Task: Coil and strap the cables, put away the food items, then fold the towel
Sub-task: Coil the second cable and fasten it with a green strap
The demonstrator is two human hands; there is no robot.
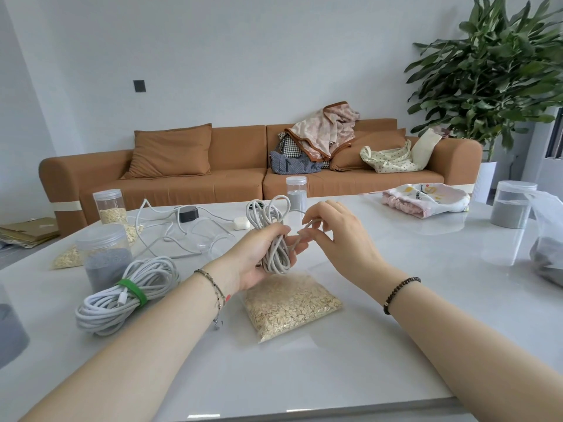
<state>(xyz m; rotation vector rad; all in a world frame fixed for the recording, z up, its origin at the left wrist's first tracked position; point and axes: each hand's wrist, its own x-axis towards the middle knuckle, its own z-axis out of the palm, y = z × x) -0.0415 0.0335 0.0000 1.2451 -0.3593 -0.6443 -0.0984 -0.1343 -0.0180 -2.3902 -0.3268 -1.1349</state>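
Cable coil [278,257] sits upright, left hand [253,263] grip clamped round it; its tail [297,243] exits right, pinched in right hand [338,239] grip just beside.

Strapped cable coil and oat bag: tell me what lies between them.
Head view: only the left wrist, with its bracelet, crosses between the strapped cable coil and oat bag; the table beneath is bare.

Coiled cable [275,239] in left hand [259,257] — mid-air
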